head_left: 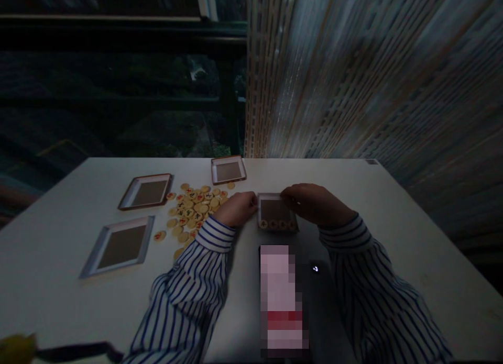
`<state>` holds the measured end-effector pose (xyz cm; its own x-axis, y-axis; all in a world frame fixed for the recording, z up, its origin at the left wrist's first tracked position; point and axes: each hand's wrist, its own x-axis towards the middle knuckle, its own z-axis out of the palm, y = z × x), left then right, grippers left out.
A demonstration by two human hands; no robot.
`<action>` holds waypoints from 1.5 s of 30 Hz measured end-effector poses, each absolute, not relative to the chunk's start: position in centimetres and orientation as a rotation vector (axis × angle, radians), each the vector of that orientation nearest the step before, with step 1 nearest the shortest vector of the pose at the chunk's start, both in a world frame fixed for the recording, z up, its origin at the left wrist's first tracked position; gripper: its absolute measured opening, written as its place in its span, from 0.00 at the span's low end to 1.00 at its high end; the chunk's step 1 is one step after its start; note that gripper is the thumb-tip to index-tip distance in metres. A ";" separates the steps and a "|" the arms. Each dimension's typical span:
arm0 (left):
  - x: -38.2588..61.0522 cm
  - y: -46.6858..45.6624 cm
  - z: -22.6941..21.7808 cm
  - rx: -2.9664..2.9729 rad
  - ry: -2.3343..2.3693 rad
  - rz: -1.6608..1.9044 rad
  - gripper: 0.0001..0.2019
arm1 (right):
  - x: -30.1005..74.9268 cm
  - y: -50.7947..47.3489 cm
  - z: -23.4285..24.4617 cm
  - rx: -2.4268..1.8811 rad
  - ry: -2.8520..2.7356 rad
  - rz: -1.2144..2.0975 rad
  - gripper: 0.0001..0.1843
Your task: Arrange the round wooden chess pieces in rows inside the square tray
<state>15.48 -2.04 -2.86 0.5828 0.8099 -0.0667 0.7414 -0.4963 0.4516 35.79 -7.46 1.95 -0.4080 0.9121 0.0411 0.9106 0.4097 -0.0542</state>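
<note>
A small shallow box (277, 211) lies between my hands, with a row of several round xiangqi pieces (273, 224) along its near edge. My left hand (238, 209) is closed, its curled fingers gripping the box's left rim. At the far right corner, my right hand (318, 202) bends its fingers over the box's edge, closed on it; the fingertips are partly hidden. Left of my left hand spreads a loose heap of wooden xiangqi pieces (200, 208) with red and dark characters, partly covered by my left sleeve.
Three shallow lids or trays stand on the white table (393, 259): a brown-rimmed tray (146, 191), a pale tray (121, 247) and a small tray (228, 170) at the back. A phone (281, 296) with a blurred screen lies nearest me. A ribbed curtain (314, 70) hangs behind.
</note>
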 end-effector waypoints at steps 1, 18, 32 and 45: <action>15.4 -2.2 -2.8 2.397 1.241 0.230 0.06 | 36.0 -7.7 1.8 -1.665 -2.556 0.043 0.11; 14.5 -10.4 -6.8 1.935 1.327 0.765 0.18 | 38.7 -12.0 -6.8 -1.659 -1.777 0.633 0.19; 15.1 -11.6 -8.0 1.868 1.253 0.780 0.18 | 38.2 -12.3 -7.4 -1.639 -1.888 0.611 0.19; 15.1 -11.8 -7.9 1.892 1.274 0.787 0.17 | 38.3 -12.3 -7.4 -1.651 -1.913 0.574 0.19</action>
